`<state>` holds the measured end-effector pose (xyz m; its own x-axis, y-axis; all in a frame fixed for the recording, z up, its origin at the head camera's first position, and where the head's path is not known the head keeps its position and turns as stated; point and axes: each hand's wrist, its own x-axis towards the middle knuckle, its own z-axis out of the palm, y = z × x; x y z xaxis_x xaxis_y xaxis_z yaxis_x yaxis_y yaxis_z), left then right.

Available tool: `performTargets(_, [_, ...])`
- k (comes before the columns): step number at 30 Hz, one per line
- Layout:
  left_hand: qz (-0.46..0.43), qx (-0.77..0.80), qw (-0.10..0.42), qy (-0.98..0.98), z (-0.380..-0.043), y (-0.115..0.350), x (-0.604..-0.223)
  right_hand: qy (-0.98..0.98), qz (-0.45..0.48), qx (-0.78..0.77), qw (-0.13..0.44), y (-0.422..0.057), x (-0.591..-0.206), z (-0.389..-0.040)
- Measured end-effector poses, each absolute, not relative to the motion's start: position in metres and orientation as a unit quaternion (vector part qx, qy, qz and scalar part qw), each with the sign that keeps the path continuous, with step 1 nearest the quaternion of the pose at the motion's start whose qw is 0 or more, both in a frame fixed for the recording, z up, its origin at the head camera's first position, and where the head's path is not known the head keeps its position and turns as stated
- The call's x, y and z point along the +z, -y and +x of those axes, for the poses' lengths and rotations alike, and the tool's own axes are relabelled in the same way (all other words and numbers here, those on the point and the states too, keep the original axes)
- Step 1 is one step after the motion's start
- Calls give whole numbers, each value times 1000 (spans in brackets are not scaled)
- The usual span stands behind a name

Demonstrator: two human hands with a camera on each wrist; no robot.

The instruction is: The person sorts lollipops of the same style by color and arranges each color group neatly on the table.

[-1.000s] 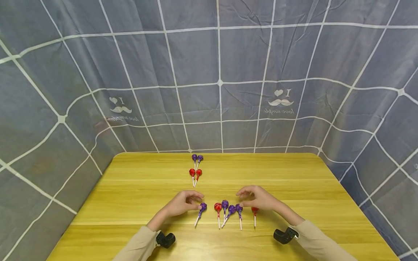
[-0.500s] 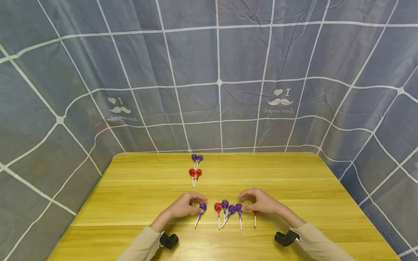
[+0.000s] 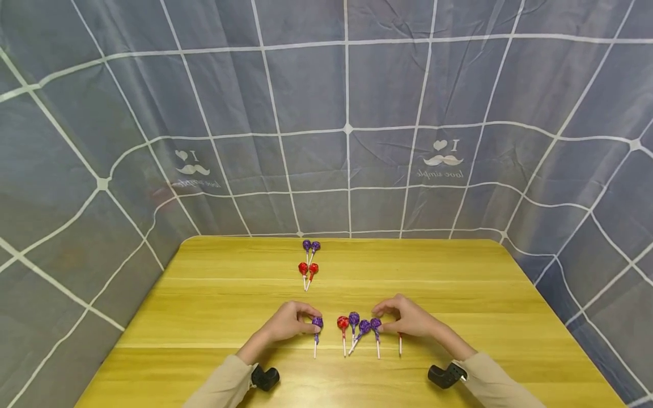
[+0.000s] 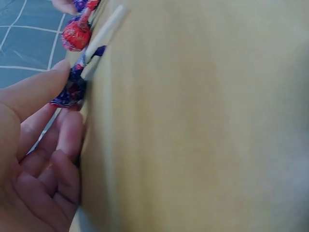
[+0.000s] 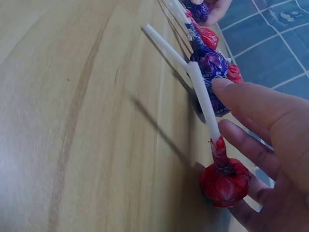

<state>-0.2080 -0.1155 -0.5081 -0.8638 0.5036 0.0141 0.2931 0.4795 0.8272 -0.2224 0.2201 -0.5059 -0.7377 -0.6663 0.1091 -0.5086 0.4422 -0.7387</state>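
My left hand (image 3: 287,322) pinches the head of a purple-wrapped lollipop (image 3: 316,338) between thumb and fingers; its white stick points toward me. In the left wrist view, this purple lollipop (image 4: 72,87) sits against the thumb. My right hand (image 3: 408,317) grips another purple lollipop (image 3: 376,324) by its head, thumb on the near side. Under the right hand lies a red lollipop (image 5: 225,183), mostly hidden in the head view, beside the lower fingers. Between the hands lie a red lollipop (image 3: 343,323) and two purple lollipops (image 3: 354,318), their sticks crossing.
Farther back on the wooden table (image 3: 229,317) lie two purple lollipops (image 3: 316,246) with two red lollipops (image 3: 303,268) just in front of them. A grey curtain (image 3: 316,113) with white grid lines surrounds the table's back and sides.
My left thumb and fingers have closed on the left purple lollipop, and its slanted stick has turned nearly straight. The right hand has shifted slightly, its thumb now against the purple lollipop.
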Motion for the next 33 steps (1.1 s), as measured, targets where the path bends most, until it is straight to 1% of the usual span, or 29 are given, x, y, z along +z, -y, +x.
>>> performTargets(4, [218,456,102,-857,-206,115,-511,-844,-359,-387,88,-219,-508,-222])
performTargets(10, [221,464,85,-853,-202,114,-514,-845,-363,-382,87,-217,-509,-222])
performTargets(20, [213,481,92,-846,-205,117,-514,-849,-349,-379,117,-215,-509,-223])
performTargets(26, [210,493,100,-838,-205,120,-515,-848,-353,-378,112,-215,-511,-224])
performTargets(33, [205,512,101,-828,-204,121,-514,-855,-333,-380,116,-217,-511,-221])
